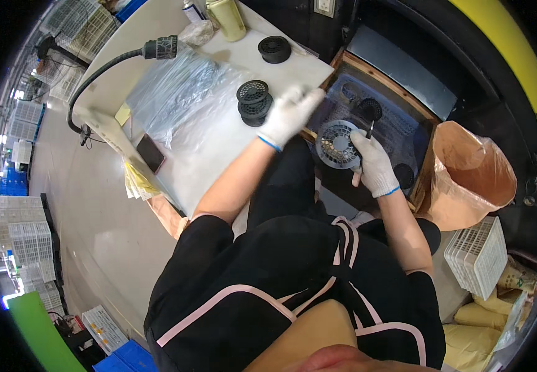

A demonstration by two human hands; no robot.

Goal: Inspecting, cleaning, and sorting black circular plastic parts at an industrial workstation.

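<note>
My right hand (375, 166), in a white glove, grips a round dark plastic part (336, 146) with a perforated grid face. A slim tool with a metal tip (372, 129) sticks up from the same hand; its kind is hard to make out. To the left, my gloved left hand (287, 118) is a little blurred over the table edge, thumb apart from the fingers, with nothing visible in it. Just beside it stand stacked black round grid parts (253, 93) on the white table. Another black round part (274, 49) lies farther back.
A wood-framed bin (398, 80) with a blue lining holds several dark round parts. Right of it stands a bag-lined container (448, 180). The white table (212, 161) carries plastic sheeting (178, 93), a phone (150, 154), a yellowish bottle (226, 20) and a gooseneck lamp (160, 48).
</note>
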